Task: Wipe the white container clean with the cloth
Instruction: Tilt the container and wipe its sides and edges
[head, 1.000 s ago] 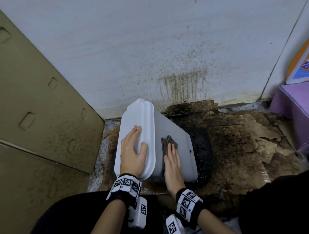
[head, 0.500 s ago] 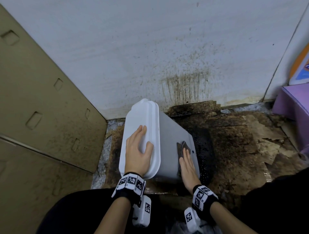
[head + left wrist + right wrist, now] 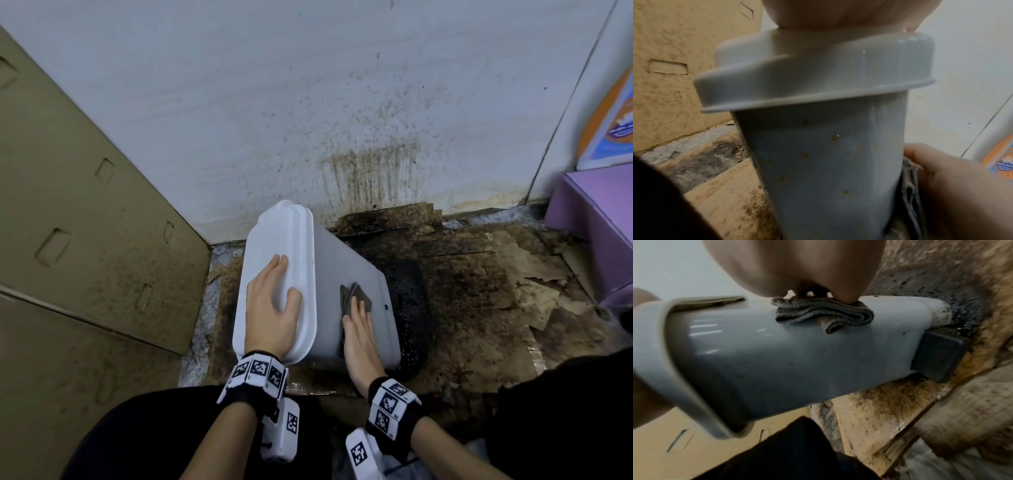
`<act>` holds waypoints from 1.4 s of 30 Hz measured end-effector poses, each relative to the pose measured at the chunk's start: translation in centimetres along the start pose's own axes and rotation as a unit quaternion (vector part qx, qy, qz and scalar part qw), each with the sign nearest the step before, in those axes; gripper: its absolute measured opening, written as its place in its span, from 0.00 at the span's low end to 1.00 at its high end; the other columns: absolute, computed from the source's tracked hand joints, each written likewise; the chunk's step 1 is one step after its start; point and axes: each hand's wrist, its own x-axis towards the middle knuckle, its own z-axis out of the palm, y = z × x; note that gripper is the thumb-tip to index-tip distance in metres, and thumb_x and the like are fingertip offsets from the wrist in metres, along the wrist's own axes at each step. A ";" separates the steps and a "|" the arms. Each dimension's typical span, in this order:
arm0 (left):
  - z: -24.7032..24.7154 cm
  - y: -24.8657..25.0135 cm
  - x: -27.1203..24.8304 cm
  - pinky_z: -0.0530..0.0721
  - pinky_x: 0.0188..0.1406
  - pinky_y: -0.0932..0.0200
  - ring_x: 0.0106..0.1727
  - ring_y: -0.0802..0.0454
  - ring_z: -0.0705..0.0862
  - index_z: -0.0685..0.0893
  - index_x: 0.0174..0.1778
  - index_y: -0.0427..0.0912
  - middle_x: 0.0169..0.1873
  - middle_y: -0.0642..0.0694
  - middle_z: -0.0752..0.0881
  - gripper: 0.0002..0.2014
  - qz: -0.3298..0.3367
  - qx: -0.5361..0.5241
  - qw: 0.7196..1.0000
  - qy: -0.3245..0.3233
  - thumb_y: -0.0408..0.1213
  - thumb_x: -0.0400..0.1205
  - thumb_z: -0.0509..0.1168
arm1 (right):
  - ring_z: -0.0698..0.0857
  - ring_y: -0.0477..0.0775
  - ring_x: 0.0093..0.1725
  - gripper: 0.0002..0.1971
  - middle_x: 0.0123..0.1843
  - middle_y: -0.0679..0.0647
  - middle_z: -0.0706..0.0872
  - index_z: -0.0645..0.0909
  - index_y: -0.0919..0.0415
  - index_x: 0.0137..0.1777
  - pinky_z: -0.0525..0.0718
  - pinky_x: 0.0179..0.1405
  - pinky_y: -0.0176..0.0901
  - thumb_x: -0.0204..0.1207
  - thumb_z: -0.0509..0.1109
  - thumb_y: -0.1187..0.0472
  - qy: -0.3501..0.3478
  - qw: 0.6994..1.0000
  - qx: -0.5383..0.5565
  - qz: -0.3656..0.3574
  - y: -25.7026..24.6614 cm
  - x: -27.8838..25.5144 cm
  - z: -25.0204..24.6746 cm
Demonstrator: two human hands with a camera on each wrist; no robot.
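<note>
The tall white plastic container (image 3: 346,284) with a flanged lid (image 3: 274,267) stands tilted on stained, torn brown cardboard sheets (image 3: 479,294) on the floor, its lid end leaning away from the grimy white wall (image 3: 308,102) just behind it and its lower end over a black, wet-looking patch (image 3: 407,298). The left hand (image 3: 272,308) lies flat on the lid with fingers straight and thumb spread along the lid's raised edge, pressing rather than gripping. The right hand (image 3: 359,329) rests on the container's broad side wall, fingers extended over a folded grey cloth (image 3: 354,298) that it presses against the plastic; the right wrist view shows the cloth (image 3: 824,314) bunched in layers under the palm. Small brown specks dot the container's narrow near face (image 3: 824,162). A dark grey block (image 3: 939,356) sits at the container's lower end. To the left of the container stands a speckled brown cardboard panel (image 3: 85,222) with punched slots; well to its right is a purple box (image 3: 596,205).
</note>
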 end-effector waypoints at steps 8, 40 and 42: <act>0.6 0.3 0.1 0.65 0.84 0.49 0.83 0.57 0.66 0.76 0.81 0.49 0.81 0.56 0.73 0.33 0.005 0.002 1.000 -0.021 0.55 0.79 0.56 | 0.53 0.36 0.85 0.26 0.87 0.36 0.57 0.56 0.41 0.86 0.50 0.87 0.47 0.89 0.53 0.47 0.046 0.996 0.053 -0.061 0.6 -0.2 0.7; 2.8 2.5 -0.6 0.56 0.86 0.53 0.84 0.56 0.60 0.68 0.85 0.51 0.85 0.56 0.66 0.29 0.037 0.071 0.995 -0.061 0.48 0.86 0.55 | 0.59 0.38 0.84 0.25 0.87 0.37 0.59 0.49 0.38 0.87 0.57 0.87 0.53 0.91 0.46 0.46 -0.043 0.980 -0.010 -0.194 -7.7 3.7 -3.4; 2.8 2.6 -0.6 0.57 0.85 0.53 0.83 0.55 0.61 0.69 0.85 0.51 0.84 0.55 0.67 0.29 0.043 0.065 0.995 -0.062 0.47 0.85 0.56 | 0.58 0.36 0.84 0.26 0.87 0.40 0.59 0.50 0.41 0.88 0.56 0.87 0.50 0.91 0.48 0.49 -0.047 0.980 -0.038 -0.191 -8.3 4.7 -4.5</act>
